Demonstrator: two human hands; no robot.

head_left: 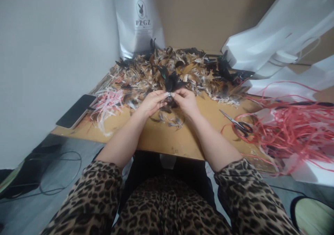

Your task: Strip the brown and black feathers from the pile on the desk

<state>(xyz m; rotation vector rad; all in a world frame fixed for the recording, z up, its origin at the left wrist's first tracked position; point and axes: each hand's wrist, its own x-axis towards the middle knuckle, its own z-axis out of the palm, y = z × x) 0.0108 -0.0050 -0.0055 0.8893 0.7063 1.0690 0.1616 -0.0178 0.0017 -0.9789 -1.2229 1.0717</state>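
Note:
My left hand (154,102) and my right hand (185,102) meet at the middle of the table, fingertips nearly touching. Between them they pinch the pale base of a bunch of dark feathers (171,82), whose black, greenish tips point away from me. What ties the base is too small to make out. Just beyond my hands spreads a large pile of brown, black and white feathers (146,71). A few small loose feathers (172,120) lie on the table just below my fingers.
On the tan tabletop (167,141), a phone (76,111) lies left beside pink and white strips (108,103). Scissors (237,122) rest at right near a tangle of red strings (294,130). A printed white bag (141,23) stands behind; a white lamp-like object (281,59) is at back right.

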